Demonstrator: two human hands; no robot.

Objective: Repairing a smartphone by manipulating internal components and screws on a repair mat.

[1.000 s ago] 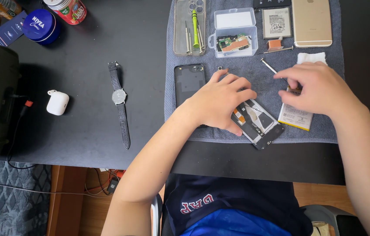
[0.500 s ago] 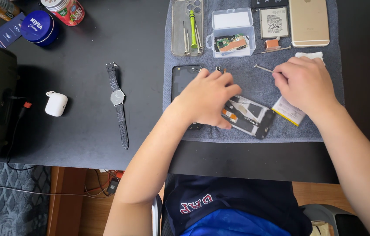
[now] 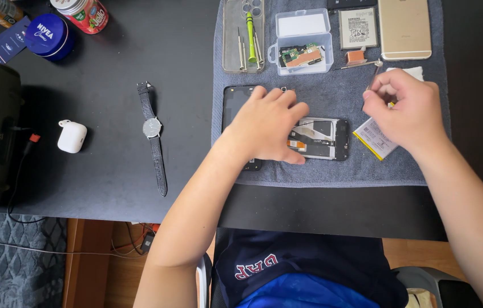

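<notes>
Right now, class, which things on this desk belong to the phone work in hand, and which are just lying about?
In use: opened phone under the left hand; thin tool in the right hand; flat battery; screwdrivers; parts box; grey towel.

Lying about: wristwatch; white earbud case; blue tin.

1. Your tabletop (image 3: 110, 57) is plain black.
2. The towel (image 3: 332, 91) on its right half is grey.
3. The opened phone (image 3: 321, 138) shows black with silver and orange.
4. The far phone (image 3: 404, 28) is gold.
5. The far screwdriver (image 3: 250, 29) is green.
6. The left earbud case (image 3: 72, 136) is white.
</notes>
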